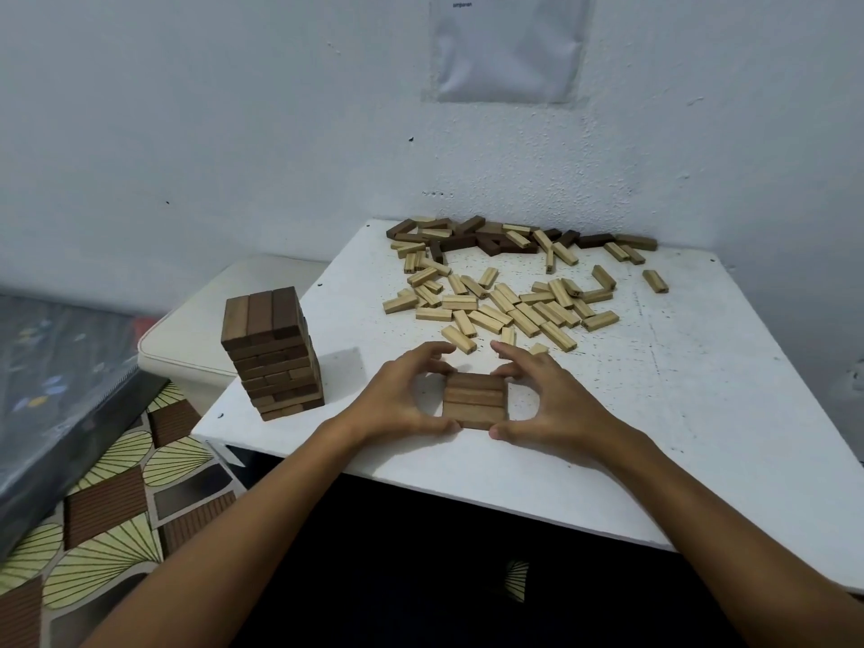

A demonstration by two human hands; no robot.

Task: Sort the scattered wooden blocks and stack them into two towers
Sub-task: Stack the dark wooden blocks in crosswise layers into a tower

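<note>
A white table (608,437) is standing against a pale wall (234,133). Loose wooden blocks (505,282) are lying scattered at its far side, and a dark tower (273,353) is standing at the left. Left hand (402,395) and right hand (551,399) are pinching a flat layer of three blocks (475,398) near the front edge.

paper sheet (509,44) cut off at top edge - print too small to read; mat (51,381) cropped left.
</note>
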